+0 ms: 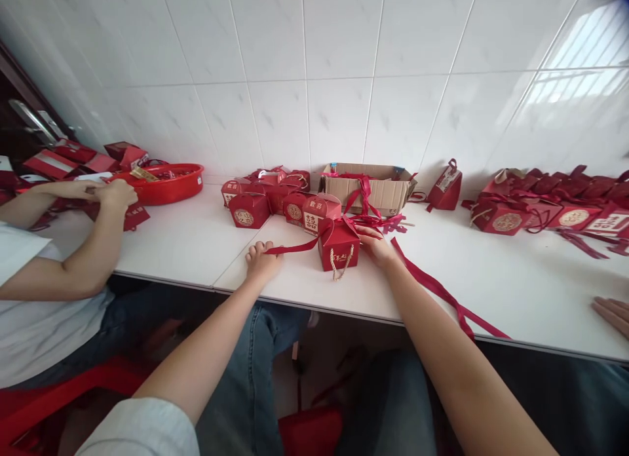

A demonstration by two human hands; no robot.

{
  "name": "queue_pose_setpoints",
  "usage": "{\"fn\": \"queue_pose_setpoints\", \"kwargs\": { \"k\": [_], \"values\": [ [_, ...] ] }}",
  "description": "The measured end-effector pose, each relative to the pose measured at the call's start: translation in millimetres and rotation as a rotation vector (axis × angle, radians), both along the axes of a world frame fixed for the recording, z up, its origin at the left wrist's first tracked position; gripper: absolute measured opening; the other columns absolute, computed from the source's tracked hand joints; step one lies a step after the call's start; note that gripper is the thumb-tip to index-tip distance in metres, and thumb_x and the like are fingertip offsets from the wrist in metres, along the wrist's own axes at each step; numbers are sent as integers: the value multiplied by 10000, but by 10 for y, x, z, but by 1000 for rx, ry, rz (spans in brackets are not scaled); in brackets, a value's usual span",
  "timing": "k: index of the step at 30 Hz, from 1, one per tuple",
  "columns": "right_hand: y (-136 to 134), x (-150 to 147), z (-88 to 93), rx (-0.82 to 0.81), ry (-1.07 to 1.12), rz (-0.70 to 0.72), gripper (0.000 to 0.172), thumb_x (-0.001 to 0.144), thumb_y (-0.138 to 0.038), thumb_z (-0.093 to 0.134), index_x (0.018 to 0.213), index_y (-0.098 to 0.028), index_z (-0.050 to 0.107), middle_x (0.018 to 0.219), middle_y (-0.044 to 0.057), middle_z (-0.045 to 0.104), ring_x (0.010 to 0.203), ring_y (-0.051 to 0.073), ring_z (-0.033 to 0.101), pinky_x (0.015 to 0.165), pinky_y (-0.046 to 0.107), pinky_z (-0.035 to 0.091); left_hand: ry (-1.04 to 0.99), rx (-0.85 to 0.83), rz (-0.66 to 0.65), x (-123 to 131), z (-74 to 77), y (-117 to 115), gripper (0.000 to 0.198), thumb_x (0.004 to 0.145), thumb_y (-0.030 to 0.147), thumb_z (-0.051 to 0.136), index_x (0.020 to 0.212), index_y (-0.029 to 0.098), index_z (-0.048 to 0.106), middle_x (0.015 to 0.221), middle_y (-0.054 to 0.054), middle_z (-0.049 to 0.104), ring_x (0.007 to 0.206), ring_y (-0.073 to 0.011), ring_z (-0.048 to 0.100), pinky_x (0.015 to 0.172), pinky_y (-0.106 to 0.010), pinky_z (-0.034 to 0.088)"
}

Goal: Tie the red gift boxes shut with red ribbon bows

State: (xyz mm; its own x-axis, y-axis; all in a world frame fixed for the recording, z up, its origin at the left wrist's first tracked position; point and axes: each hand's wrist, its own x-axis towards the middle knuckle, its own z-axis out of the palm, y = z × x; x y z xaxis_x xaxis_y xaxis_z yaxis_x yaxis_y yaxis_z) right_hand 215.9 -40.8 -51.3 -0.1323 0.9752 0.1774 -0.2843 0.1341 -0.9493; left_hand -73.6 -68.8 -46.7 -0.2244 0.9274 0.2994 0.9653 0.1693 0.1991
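Observation:
A small red gift box (pixel 338 249) with gold lettering and a twisted cord handle stands upright near the table's front edge. My left hand (pixel 263 262), closed, pinches one end of a red ribbon (pixel 297 247) that stretches leftward from the box's top. At the box's right side, my right hand (pixel 377 244) grips it, some fingertips hidden behind it. More red ribbon (pixel 432 284) trails past my right wrist to the table edge. Just behind stand several finished-looking red boxes (pixel 249 210), some with gold or white emblems.
A cardboard box (pixel 386 195) holding red ribbons is against the tiled wall. Rows of tied red boxes (pixel 555 213) stand at right, near another person's hand (pixel 612 312). At left, a co-worker's hands (pixel 111 192) work beside a red basin (pixel 171 187).

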Motion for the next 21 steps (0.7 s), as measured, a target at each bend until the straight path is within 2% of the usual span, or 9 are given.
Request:
{"fn": "queue_pose_setpoints", "kwargs": {
  "k": [3, 6, 10, 15, 19, 21],
  "values": [
    [77, -3, -25, -9, 17, -35, 368, 576, -293, 752, 934, -217, 715, 1010, 44, 716, 974, 247, 641, 837, 353, 505, 38, -34, 5, -3, -6, 27, 370, 888, 395, 514, 1175, 163, 543, 1214, -101, 547, 1084, -243, 540, 910, -472, 446],
    [140, -10, -60, -17, 31, -109, 383, 587, -305, 756, 957, -218, 709, 1025, 46, 708, 945, 233, 646, 826, 360, 508, 46, -66, -7, -9, -24, 55, 404, 908, 453, 387, 1129, 170, 573, 1181, -143, 526, 1140, -316, 462, 941, -486, 365],
    [177, -26, -77, -26, 55, -184, 383, 590, -285, 767, 960, -218, 699, 1024, 41, 703, 922, 213, 650, 829, 352, 507, 29, -85, -22, -36, -40, 68, 463, 897, 471, 295, 1133, 190, 576, 1164, -167, 497, 1129, -359, 426, 927, -478, 334],
    [208, -46, -92, -38, 108, -156, 397, 597, -277, 777, 981, -229, 687, 974, 39, 715, 899, 226, 663, 804, 360, 524, -14, -79, -32, -60, -32, 80, 421, 867, 422, 364, 1155, 210, 586, 1183, -154, 486, 1153, -357, 416, 953, -473, 330],
    [233, -54, -124, -27, 128, -78, 420, 600, -292, 779, 1003, -217, 689, 992, 56, 716, 910, 239, 664, 820, 378, 522, -58, -39, -35, -60, -37, 104, 372, 852, 385, 473, 1122, 167, 607, 1177, -166, 517, 1171, -364, 429, 974, -511, 342],
    [230, -67, -129, -10, 127, -36, 419, 593, -297, 780, 994, -210, 699, 1009, 60, 715, 927, 245, 660, 841, 383, 513, -98, 4, -23, -82, -31, 83, 346, 863, 365, 523, 1132, 159, 591, 1190, -142, 541, 1139, -314, 488, 950, -501, 400]
  ]
}}
